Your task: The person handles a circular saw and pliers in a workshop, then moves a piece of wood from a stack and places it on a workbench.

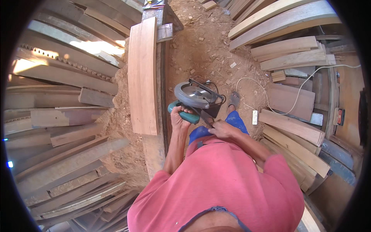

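Observation:
A circular saw (192, 96) with a grey blade guard and a teal handle is held up in front of my body, its round blade facing up toward me. My left hand (179, 117) is wrapped around the teal handle. Close to the saw's dark base, my right hand (223, 129) is closed at the end of a narrow dark strip. Whether that strip belongs to the saw cannot be made out. Left of the saw, a long pale reddish plank (143, 77) lies flat on a narrow workbench (154, 152).
Stacked boards (58, 96) fill the left side, and more planks (288, 125) lie at the right. A white cord (297, 98) runs to a power strip (254, 117) on the floor. Wood scraps and sawdust cover the ground (201, 50). A small block (165, 32) sits beside the plank.

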A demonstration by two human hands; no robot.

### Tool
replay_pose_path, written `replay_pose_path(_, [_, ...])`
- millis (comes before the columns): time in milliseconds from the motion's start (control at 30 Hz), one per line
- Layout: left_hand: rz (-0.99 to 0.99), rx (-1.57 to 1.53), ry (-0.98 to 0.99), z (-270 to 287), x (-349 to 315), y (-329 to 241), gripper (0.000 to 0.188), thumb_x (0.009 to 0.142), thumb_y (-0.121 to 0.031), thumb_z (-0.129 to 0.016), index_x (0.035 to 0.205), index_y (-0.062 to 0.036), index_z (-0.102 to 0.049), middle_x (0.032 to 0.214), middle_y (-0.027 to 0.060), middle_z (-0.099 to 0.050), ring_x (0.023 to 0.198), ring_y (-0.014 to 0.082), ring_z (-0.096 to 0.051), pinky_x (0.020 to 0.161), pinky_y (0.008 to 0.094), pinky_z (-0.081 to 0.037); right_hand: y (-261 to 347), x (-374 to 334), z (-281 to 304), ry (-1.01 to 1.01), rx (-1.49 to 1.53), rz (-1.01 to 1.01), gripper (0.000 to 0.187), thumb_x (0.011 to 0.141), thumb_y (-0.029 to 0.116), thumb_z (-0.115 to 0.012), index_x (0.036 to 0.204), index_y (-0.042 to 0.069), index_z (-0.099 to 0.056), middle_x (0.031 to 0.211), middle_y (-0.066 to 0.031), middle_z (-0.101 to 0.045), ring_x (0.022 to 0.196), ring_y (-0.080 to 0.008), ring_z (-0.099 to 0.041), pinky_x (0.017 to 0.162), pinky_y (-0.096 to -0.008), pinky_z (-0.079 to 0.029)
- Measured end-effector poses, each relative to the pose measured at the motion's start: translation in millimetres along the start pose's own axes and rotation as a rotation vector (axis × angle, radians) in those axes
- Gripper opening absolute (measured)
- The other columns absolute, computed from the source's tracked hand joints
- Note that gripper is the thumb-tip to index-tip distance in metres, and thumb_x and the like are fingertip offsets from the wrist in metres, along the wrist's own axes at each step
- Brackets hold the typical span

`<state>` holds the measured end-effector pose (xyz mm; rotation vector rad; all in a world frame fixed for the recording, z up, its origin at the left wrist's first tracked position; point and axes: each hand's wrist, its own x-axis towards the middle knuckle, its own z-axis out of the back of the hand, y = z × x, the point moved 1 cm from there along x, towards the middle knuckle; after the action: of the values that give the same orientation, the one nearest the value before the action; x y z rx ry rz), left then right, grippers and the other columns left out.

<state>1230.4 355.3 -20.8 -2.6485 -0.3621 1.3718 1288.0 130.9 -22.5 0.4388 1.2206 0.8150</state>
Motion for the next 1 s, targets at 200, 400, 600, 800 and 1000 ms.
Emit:
replay_pose_path(200, [-0.18, 0.397, -0.099, 18.6, -4.7, -2.7, 0.016, 0.074, -0.001, -0.055, 0.089, -0.0032, -0.051, 0.07, 0.0064, -0.051, 0.058, 0.0176, -0.052, 0.057, 0.0341, -0.05, 69.1, -44.2, 66.3, -0.597, 0.477, 0.316, 0.026, 0.098, 0.021, -0.055, 0.086, -0.003, -0.056, 0.074, -0.021, -0.054, 0.07, -0.0318, -0.059, 0.066, -0.0399, -0.045])
replay_pose_path(400, [-0.21, 0.925, 0.006, 26.2, -46.8, -17.9, 0.046, 0.073, 0.004, -0.058, 0.117, -0.0046, -0.047, 0.076, 0.0078, -0.057, 0.056, 0.0183, -0.055, 0.051, 0.0344, -0.047, 92.7, 57.3, 142.1, -1.122, 0.374, 0.47, 0.03, 0.1, 0.024, -0.051, 0.086, -0.002, -0.058, 0.078, -0.025, -0.06, 0.075, -0.0438, -0.061, 0.065, -0.0481, -0.045])
replay_pose_path(600, [-0.129, 1.197, 0.194, 32.4, -71.5, -29.2, 0.054, 0.067, 0.002, -0.06, 0.121, -0.0025, -0.055, 0.078, 0.0046, -0.058, 0.059, 0.0133, -0.055, 0.054, 0.0283, -0.043, 33.1, 132.0, 121.2, -0.743, -0.376, -0.047, 0.036, 0.096, 0.03, -0.055, 0.117, 0.003, -0.066, 0.104, -0.0234, -0.068, 0.104, -0.0409, -0.063, 0.096, -0.0481, -0.048])
replay_pose_path(800, [-0.157, 0.894, 0.245, 46.3, -79.4, -25.0, 0.055, 0.066, 0.002, -0.059, 0.12, -0.0027, -0.056, 0.077, 0.0046, -0.059, 0.062, 0.0141, -0.057, 0.055, 0.0288, -0.046, -64.8, 130.0, 88.7, -0.579, 0.118, 0.109, 0.038, 0.095, 0.03, -0.057, 0.116, -0.001, -0.066, 0.107, -0.0166, -0.071, 0.096, -0.0301, -0.066, 0.087, -0.0416, -0.051])
replay_pose_path(1000, [-0.162, 0.476, 0.157, 49.4, -68.2, -8.7, 0.03, 0.072, -0.006, -0.057, 0.102, -0.0013, -0.059, 0.07, 0.0055, -0.055, 0.059, 0.018, -0.055, 0.057, 0.0335, -0.048, -175.7, 88.9, 46.7, -0.54, 0.62, -0.152, 0.031, 0.1, 0.03, -0.055, 0.098, 0.001, -0.068, 0.082, -0.0039, -0.066, 0.066, -0.009, -0.057, 0.058, -0.0264, -0.048])
